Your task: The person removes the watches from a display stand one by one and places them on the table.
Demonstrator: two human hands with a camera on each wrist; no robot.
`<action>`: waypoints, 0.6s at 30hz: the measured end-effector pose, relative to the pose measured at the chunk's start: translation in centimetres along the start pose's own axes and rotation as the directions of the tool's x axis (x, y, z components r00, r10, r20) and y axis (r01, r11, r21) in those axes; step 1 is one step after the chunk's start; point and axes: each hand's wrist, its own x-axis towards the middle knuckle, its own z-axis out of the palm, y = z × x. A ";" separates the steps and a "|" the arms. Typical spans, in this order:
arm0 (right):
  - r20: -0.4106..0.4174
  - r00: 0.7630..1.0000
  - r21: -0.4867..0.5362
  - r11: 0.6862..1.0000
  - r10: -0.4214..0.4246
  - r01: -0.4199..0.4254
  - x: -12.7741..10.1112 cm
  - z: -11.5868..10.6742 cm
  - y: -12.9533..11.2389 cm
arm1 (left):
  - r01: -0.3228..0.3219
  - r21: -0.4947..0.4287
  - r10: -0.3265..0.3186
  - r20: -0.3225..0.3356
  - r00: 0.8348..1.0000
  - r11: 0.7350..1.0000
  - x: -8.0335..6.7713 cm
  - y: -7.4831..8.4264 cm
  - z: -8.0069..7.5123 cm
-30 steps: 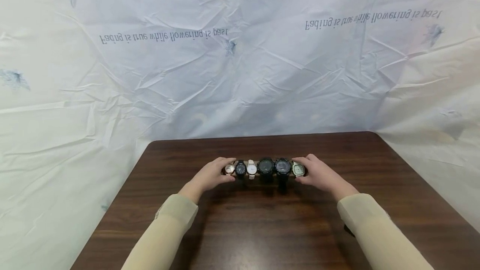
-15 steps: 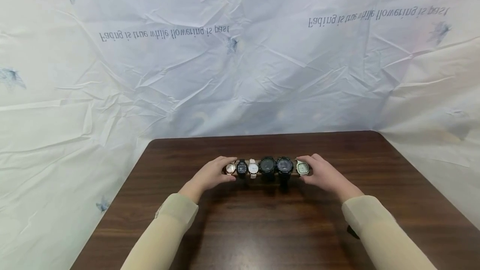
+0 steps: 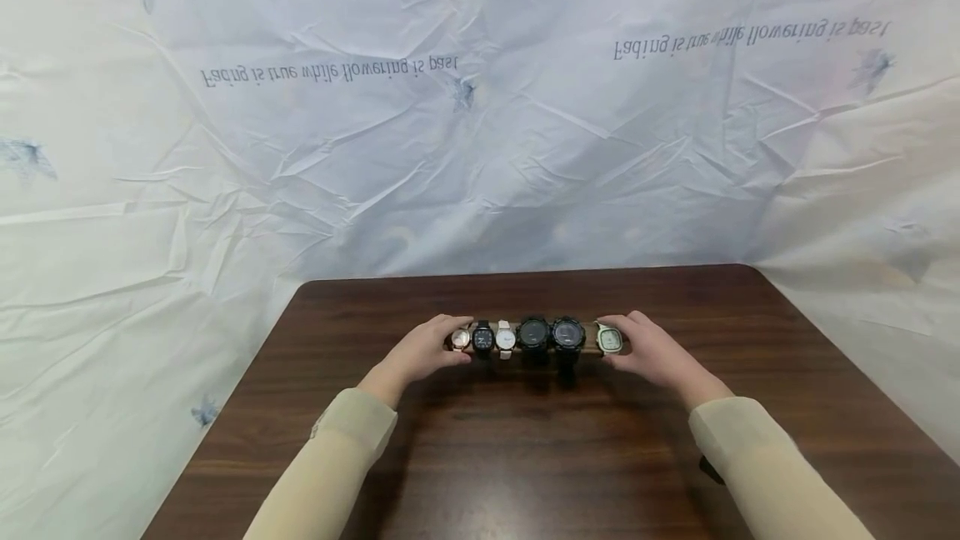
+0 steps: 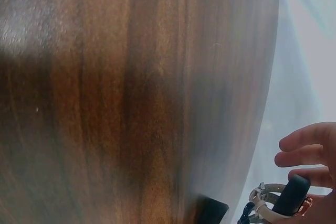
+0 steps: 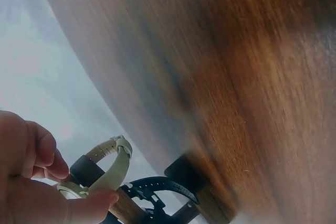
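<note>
At the centre of the head view, the left hand point(image 3: 422, 352) is curling its fingers round the left end of a watch bar point(image 3: 588, 349), beside the rose-gold watch point(image 3: 460, 339). Across from it, the right hand point(image 3: 649, 350) is gripping the right end, pinching by the pale green watch point(image 3: 609, 340). Between them, four more watches are sitting in a row, the bar resting on the dark wooden surface point(image 3: 525, 457) mid-frame. Behind, a crinkled white sheet point(image 3: 450, 148) is filling the upper frame.
</note>
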 end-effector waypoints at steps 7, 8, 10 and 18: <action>-0.021 0.999 -0.009 0.999 0.043 -0.044 -0.7 -0.1 0.6 | 0.003 -0.003 -0.003 -0.001 1.000 1.000 0.1 -0.1 0.1; -0.020 0.999 -0.008 0.999 0.045 -0.045 -0.8 -0.1 0.6 | 0.003 -0.002 -0.003 -0.003 1.000 1.000 0.0 -0.1 0.1; -0.019 0.999 -0.010 0.999 0.044 -0.045 -0.9 -0.2 0.6 | 0.002 -0.002 -0.002 -0.008 1.000 1.000 0.0 -0.1 0.0; -0.034 0.999 -0.024 0.999 0.022 -0.023 -1.5 -0.2 1.0 | -0.006 -0.007 0.006 -0.010 1.000 1.000 0.0 0.2 -0.2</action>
